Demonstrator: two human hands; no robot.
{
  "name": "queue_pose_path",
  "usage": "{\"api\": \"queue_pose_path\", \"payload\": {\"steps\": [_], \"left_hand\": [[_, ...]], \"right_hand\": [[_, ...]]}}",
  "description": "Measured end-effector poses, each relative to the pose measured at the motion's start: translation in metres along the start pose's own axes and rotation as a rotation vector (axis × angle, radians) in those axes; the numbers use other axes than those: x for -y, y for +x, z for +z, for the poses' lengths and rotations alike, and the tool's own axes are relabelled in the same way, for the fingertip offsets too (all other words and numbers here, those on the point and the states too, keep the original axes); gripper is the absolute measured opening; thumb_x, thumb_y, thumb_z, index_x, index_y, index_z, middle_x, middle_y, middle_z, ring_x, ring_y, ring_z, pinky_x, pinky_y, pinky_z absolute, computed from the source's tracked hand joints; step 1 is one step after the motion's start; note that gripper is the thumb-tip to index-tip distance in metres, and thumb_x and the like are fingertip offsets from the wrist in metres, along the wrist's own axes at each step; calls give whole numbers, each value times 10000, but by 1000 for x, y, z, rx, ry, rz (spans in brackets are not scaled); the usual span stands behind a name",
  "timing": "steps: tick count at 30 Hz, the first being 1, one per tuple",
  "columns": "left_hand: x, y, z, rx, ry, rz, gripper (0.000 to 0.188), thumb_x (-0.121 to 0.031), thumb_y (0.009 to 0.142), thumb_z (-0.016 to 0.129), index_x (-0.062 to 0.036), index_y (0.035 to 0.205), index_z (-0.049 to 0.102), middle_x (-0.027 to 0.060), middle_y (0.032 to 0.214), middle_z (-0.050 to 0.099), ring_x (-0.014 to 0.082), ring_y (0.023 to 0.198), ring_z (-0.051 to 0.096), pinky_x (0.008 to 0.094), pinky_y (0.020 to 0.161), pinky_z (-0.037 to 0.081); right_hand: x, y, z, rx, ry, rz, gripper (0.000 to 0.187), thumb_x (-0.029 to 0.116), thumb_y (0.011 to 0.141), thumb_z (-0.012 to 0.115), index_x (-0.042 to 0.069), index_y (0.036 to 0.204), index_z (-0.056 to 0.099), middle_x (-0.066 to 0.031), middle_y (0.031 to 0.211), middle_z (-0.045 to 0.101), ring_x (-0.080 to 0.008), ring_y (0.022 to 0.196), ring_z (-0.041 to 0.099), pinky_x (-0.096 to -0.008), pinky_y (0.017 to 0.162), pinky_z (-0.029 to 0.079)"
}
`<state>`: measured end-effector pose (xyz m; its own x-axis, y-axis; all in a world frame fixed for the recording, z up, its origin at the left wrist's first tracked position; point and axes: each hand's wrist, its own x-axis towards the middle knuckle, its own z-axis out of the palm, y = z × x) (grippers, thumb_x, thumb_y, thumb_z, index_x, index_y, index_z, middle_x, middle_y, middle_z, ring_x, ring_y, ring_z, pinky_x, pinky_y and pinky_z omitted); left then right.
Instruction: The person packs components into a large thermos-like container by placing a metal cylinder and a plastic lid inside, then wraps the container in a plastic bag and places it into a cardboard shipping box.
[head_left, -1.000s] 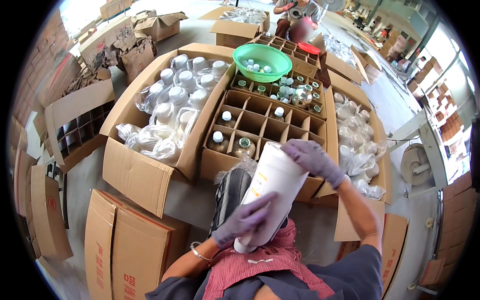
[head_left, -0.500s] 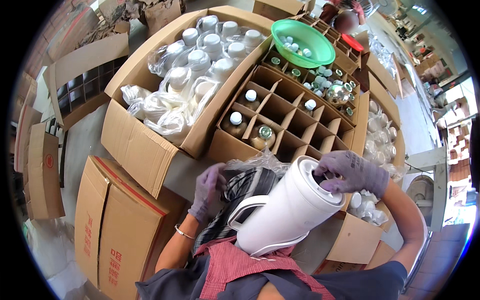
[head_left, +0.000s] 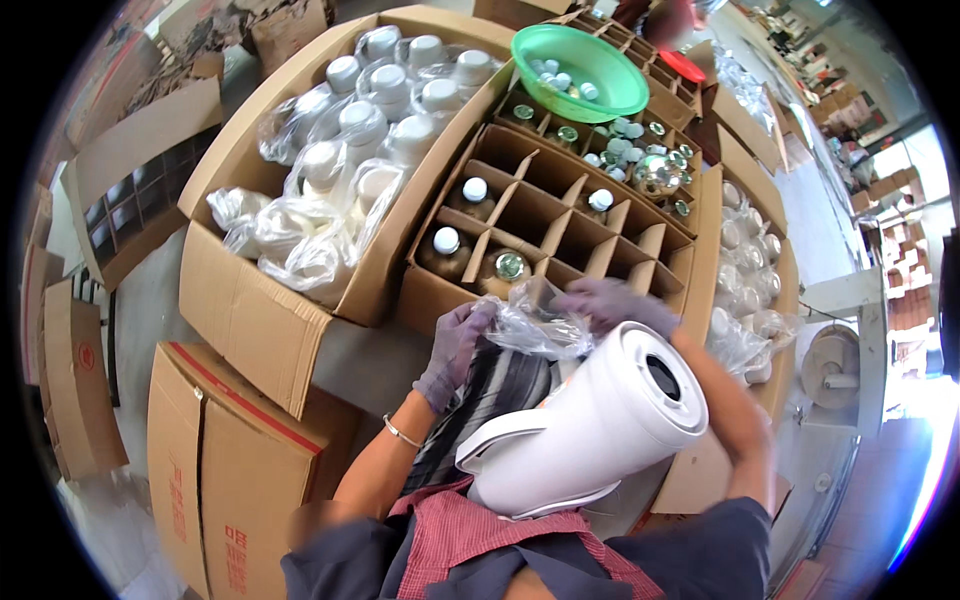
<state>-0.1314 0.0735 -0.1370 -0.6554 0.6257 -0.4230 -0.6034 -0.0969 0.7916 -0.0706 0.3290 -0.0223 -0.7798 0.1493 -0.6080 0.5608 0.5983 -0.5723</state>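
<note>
1. White jug lies tilted on the person's lap, its top turned to the upper right; neither hand grips it.
2. The left hand keeps its fingers narrow, and they appear to pinch the edge of a clear bag.
3. The right hand is blurred at the other side of this bag; I cannot tell whether its fingers are closed.
4. Done, as I judge: in the large carton, many white vessels are already in clear plastic.
5. In the divided carton are four bottles: three have white caps, one shows its mouth.
6. Left, as I judge: the jug is not yet in plastic, and its top opening is too dark to read.
</note>
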Motion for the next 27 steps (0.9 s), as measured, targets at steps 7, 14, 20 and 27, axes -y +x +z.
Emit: {"api": "queue_pose_path", "payload": {"steps": [7,14,20,27], "left_hand": [[-65,-41,33,412,-767,200,355,-258,1003,480,1,1218,592,113,1164,657,231,1087,623,391,991,477],[-143,-108,68,916,864,873,325,-160,786,688,-155,1109,728,80,825,567,263,864,570,415,898,448],[-96,-133,41,680,1109,859,299,-176,746,692,-174,1041,742,61,826,562,253,898,573,508,1092,336],[-42,-155,57,309,1230,1100,270,-52,736,615,-131,973,715,85,905,608,314,982,570,523,1096,317]], "right_hand": [[-33,-18,25,-750,-42,-102,288,111,807,642,-17,1064,649,-173,907,688,-228,820,670,-319,744,524],[-42,-161,125,-1401,203,-547,349,74,879,584,-5,1217,551,-99,1075,625,-218,1030,593,-358,946,457],[-77,-145,182,-1429,664,-391,221,37,848,538,-5,1063,563,-90,1112,597,-170,1005,554,-295,909,443],[-71,-106,238,-1190,1846,-397,254,210,968,490,0,1107,523,-94,1044,589,-174,965,562,-325,899,458]]}}
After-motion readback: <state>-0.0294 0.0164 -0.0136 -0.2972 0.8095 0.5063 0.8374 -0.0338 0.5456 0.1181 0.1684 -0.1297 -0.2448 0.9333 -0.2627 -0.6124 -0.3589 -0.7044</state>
